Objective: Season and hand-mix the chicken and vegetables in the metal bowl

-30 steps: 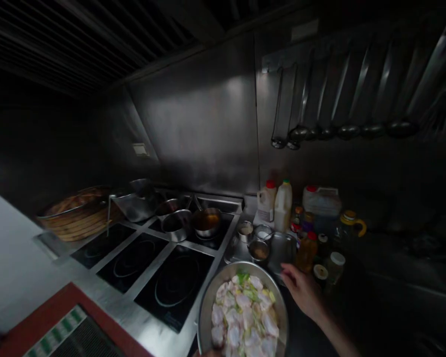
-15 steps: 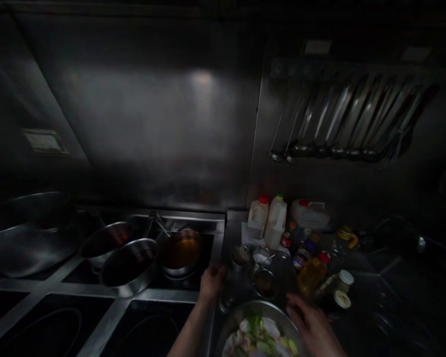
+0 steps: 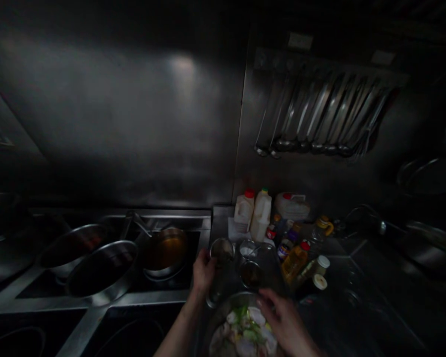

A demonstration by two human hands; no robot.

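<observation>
Head view, a dim steel kitchen: the left hand [image 3: 203, 270] reaches forward to a small metal cup [image 3: 222, 249] on the counter beside the stove, fingers curled against its near side; whether they grip it or only touch it cannot be told in the gloom. The right hand [image 3: 282, 322] rests on the far rim of a metal bowl [image 3: 223, 310] at the bottom edge of the frame, fingers spread loosely and clasping nothing. The bowl holds pale meat pieces with green vegetable [image 3: 245, 329] and sits just in front of the person, near the cup.

Behind the bowl stand two more small metal cups [image 3: 250, 273], one with white contents [image 3: 247, 248], set on a flat tray. To their right cluster an oil bottle [image 3: 293, 260], white-lidded jars [image 3: 321, 265] and smaller condiment jars. Farther back, against the steel wall, stand two white jugs [image 3: 260, 213], one red-capped, one green-capped, and a flat white canister [image 3: 292, 206].

Left of the cup, on the stove, sit a saucepan of amber liquid [image 3: 166, 250] and two empty pans [image 3: 102, 270]. Ladles [image 3: 305, 144] hang in a row from a wall rail above the counter.
</observation>
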